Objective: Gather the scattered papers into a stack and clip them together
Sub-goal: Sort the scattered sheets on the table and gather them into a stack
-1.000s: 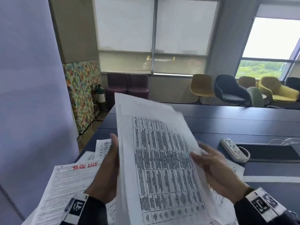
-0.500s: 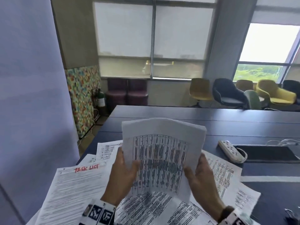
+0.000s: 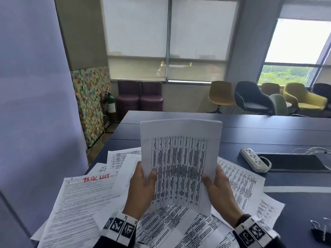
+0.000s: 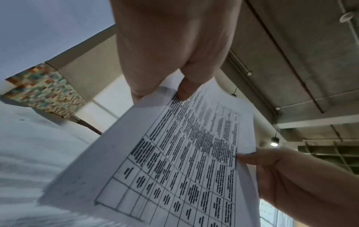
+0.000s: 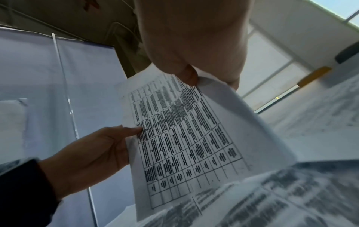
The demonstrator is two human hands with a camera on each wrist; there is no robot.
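Note:
A sheaf of printed table sheets [image 3: 180, 158] stands upright above the dark table, held by both hands. My left hand [image 3: 143, 187] grips its left edge, thumb on the front; my right hand [image 3: 216, 188] grips the right edge the same way. In the left wrist view the sheaf [image 4: 184, 161] runs from my left hand [image 4: 170, 86] to the right hand [image 4: 291, 176]. In the right wrist view my right hand [image 5: 196, 76] pinches the sheaf [image 5: 184, 135]. Loose papers [image 3: 238, 183] lie scattered underneath, one headed "TASK LIST" [image 3: 82, 203]. Black binder clips [image 3: 320, 230] lie at the right.
A white power strip [image 3: 254, 159] and a black mat [image 3: 293, 162] sit on the table [image 3: 268, 133] to the right. A pale partition [image 3: 35, 104] stands close on the left. Chairs [image 3: 250, 99] line the far side.
The sheaf has swung from a tilted pose close to the camera to upright and squared between both hands, lower over the scattered papers. Both hands have shifted to grip its side edges.

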